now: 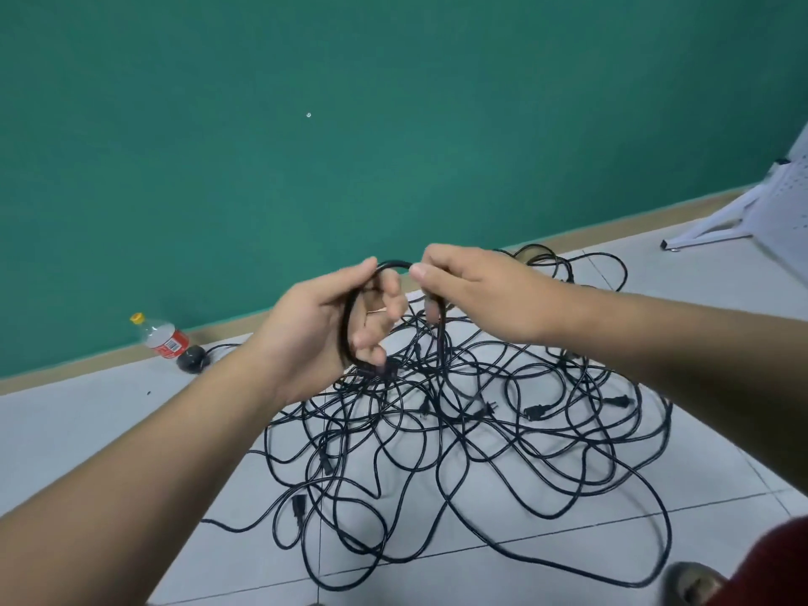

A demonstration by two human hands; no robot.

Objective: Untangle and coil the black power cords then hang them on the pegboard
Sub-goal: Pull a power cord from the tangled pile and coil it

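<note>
Forearms (131, 474): both reach forward from the lower corners, over the floor (65, 430).
Left hand (319, 330): fingers curled through a small coil (346, 330), held upright.
Right hand (476, 295): fingers pinch the coil's top strand, just beside the left thumb.
Tangle (481, 430): on the floor, below and beyond both hands; the loose run drops from the right hand into it.
Pegboard (787, 199): far right, well apart.
</note>
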